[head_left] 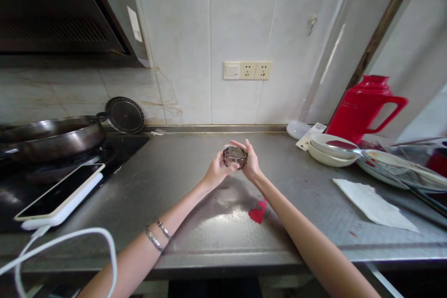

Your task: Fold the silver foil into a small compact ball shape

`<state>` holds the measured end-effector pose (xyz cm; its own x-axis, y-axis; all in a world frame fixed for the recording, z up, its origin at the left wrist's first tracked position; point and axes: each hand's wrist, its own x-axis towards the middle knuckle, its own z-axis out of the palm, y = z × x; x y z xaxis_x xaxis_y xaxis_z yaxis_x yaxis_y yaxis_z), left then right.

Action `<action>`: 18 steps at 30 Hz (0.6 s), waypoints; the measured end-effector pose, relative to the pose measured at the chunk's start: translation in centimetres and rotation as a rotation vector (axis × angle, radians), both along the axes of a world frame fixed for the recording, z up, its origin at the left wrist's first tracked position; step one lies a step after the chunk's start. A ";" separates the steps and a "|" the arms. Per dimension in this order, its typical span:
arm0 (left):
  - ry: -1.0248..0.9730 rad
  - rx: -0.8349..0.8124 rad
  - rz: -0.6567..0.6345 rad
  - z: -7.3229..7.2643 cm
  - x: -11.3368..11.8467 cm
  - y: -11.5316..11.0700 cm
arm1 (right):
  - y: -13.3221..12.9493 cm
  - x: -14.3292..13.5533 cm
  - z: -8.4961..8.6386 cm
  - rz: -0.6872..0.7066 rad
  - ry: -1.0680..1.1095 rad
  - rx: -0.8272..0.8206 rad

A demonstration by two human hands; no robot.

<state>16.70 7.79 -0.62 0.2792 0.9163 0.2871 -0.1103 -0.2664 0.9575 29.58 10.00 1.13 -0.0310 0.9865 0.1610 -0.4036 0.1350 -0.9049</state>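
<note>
A small see-through, brownish-tinted glass (pixel 234 156) is held between my two hands above the middle of the steel counter (pixel 174 181). I look down onto its round, faceted rim. My left hand (pixel 217 171) wraps its left side, with the thumb across the near edge. On the other side, my right hand (pixel 251 160) presses against the glass, its fingers stretching around the back. A torn red scrap (pixel 258 212) lies on the counter just below my hands, beside my right forearm. Two bracelets sit on my left wrist.
To the left, a pan (pixel 52 137) stands on the black stove, near a phone (pixel 63 191) with a white cable (pixel 108 247). Stacked white bowls (pixel 330 160), a patterned plate (pixel 387 163), a napkin (pixel 372 205) and a red thermos (pixel 359 107) are on the right.
</note>
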 end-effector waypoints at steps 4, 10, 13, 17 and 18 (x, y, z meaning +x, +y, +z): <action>0.051 -0.005 0.089 -0.8 0.0 0.3 | 0.4 -0.6 -0.9 -0.107 -0.056 0.052; 0.038 -0.005 0.213 -1.1 0.1 0.6 | 0.3 -2.1 -1.9 -0.258 -0.135 0.104; 0.032 -0.029 0.180 -0.7 -0.2 0.6 | 0.4 -2.3 -2.1 -0.290 -0.162 0.108; 0.036 -0.016 0.035 -0.5 -0.2 0.3 | 1.4 -1.0 -2.0 -0.269 -0.103 0.114; 0.048 -0.010 0.019 -0.5 -0.1 0.3 | 1.6 -0.5 -1.9 -0.250 -0.088 0.100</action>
<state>16.56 8.09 -1.11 0.2746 0.9243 0.2649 -0.0589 -0.2588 0.9641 29.09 11.59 -0.75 0.1931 0.9447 0.2651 -0.2670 0.3106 -0.9123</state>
